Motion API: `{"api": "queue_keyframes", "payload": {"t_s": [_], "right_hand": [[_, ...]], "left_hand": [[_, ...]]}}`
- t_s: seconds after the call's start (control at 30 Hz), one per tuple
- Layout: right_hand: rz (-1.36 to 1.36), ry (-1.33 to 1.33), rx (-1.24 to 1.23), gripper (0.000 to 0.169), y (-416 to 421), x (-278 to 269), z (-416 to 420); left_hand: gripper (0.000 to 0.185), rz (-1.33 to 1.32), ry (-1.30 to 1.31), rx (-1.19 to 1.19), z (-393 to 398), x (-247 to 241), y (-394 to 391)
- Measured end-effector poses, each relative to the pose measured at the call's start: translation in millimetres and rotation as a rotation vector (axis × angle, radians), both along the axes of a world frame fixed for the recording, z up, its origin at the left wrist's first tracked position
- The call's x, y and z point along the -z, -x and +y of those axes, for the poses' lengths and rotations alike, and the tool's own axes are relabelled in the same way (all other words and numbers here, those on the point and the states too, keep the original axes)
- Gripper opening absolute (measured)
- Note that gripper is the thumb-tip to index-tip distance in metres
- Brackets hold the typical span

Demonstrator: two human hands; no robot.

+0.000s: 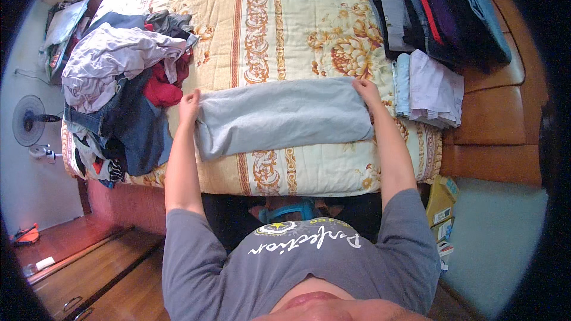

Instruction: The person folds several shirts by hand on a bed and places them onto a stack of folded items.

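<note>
A pale grey-blue cloth (pixel 285 113), folded into a long strip, lies across the near part of the bed. My left hand (pixel 189 106) pinches its far left corner. At the opposite end, the far right corner is held between the thumb and fingers of my right hand (pixel 366 92). Both arms reach forward over the bed's front edge. Slight creases run through the strip, mostly toward its left end. Beneath it spreads a floral quilt (pixel 299 31) with brown scroll bands.
Left of the cloth is a heap of rumpled clothes (pixel 125 62), jeans among them. Folded light garments (pixel 435 89) are stacked at right, with folded dark garments (pixel 446 22) beyond. A fan (pixel 31 120) stands far left. Cardboard boxes (pixel 441 205) sit below the bed's right corner.
</note>
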State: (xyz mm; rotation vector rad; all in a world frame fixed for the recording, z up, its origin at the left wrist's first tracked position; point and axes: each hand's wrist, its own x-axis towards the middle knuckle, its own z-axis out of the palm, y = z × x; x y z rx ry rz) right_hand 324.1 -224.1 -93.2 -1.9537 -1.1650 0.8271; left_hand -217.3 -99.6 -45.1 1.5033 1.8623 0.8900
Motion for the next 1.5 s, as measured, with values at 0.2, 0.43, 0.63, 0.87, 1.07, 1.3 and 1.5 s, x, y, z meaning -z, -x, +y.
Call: {"api": "queue_keyframes", "payload": {"t_s": [0.2, 0.43, 0.63, 0.87, 1.07, 1.3, 1.5], "right_hand": [[0.719, 0.248, 0.198, 0.045, 24.0, -60.6, -114.4], [-0.072, 0.095, 0.074, 0.040, 58.9, -39.7, -119.8], [-0.118, 0.099, -0.057, 0.042, 61.0, -52.1, -175.2], [-0.517, -0.025, 0.211, 0.036, 109.8, -71.3, -210.7], [-0.833, -0.131, -0.275, 0.047, 222.1, -87.5, -146.2], [-0.864, 0.006, -0.367, 0.055, 245.5, -35.9, -136.5], [-0.654, 0.109, -0.381, 0.056, 234.6, -55.8, -137.2]], "left_hand": [[0.057, -0.216, 0.435, 0.035, -126.4, -16.2, 20.0], [0.031, -0.027, 0.069, -0.001, -136.4, 13.0, 15.5], [0.030, 0.254, -0.007, 0.215, -167.5, -23.5, 42.2], [0.028, 0.450, -0.339, -0.039, -222.0, -14.4, 30.1], [0.054, 0.696, -0.177, 0.437, -232.5, -36.5, -111.9], [0.059, 0.806, -0.011, 0.493, -235.1, -2.5, -129.6], [0.058, 0.725, -0.031, 0.432, -227.7, -13.8, -119.0]]}}
